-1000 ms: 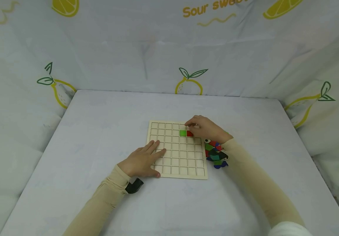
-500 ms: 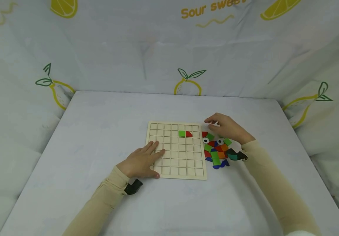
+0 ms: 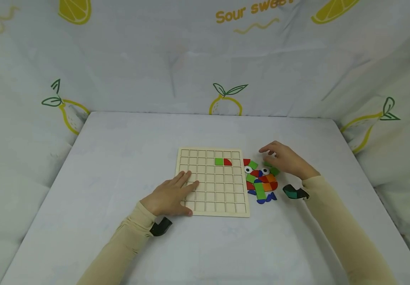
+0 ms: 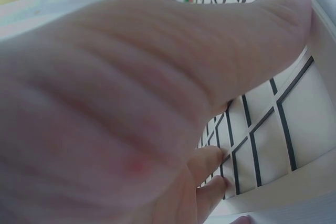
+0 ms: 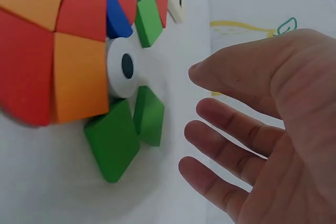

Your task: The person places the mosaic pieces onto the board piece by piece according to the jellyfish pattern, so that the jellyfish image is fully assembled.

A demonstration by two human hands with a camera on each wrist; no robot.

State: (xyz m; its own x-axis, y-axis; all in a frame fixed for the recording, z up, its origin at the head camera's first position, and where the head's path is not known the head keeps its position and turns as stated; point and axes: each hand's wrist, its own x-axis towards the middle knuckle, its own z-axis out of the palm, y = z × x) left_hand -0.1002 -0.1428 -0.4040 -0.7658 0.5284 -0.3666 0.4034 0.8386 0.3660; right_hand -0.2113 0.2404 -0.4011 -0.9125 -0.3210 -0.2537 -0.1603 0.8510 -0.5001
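Left hand [image 3: 169, 196] rests spread on the left side of the wooden grid board [image 3: 222, 194], grasping nothing. Right hand [image 3: 286, 159], empty, fingers parted, hovers near coloured puzzle pieces [image 3: 260, 190] right of the board.

Long beige sleeves cover both arms, the left sleeve [image 3: 115, 247] bunched into soft creases near the wrist, the right sleeve [image 3: 344, 233] lying smoother along the forearm. Each ends in a plain cuff, leaving the left hand [image 3: 170, 196] and right hand [image 3: 286, 160] bare. A small, angular black gadget [image 3: 161, 227] sits at the left wrist; its right-hand counterpart [image 3: 295, 192] is black too, with a teal patch. The fingers [image 5: 223, 139] have rounded tips.
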